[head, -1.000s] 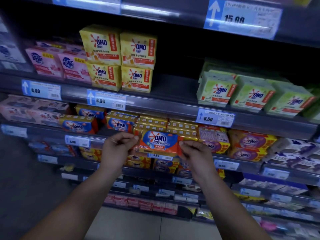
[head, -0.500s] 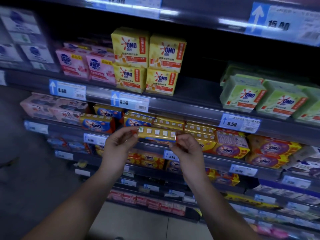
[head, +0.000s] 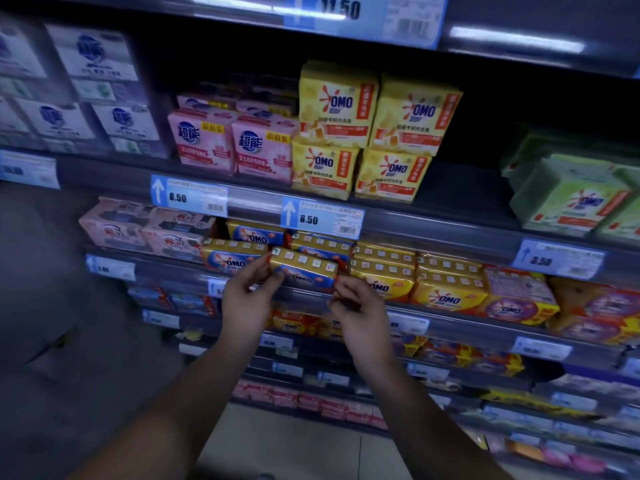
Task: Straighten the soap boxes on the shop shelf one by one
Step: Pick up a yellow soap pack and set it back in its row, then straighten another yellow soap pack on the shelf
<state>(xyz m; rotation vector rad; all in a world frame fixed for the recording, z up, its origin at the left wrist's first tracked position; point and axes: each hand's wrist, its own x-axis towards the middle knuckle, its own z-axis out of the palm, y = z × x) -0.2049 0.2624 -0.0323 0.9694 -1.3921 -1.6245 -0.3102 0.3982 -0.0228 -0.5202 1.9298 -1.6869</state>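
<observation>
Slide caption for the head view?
Left hand and right hand pinch the ends of a yellow OMO soap pack at the shelf edge.

Reaching forward with both bare forearms — pinching the soap box by its ends between left hand and right hand, fingers curled, palms turned inward

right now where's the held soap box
In the head view the soap box is centre frame at the shelf's front edge, the left hand pinching its left end and the right hand its right end, just below the middle 8.50 price tag.
</observation>
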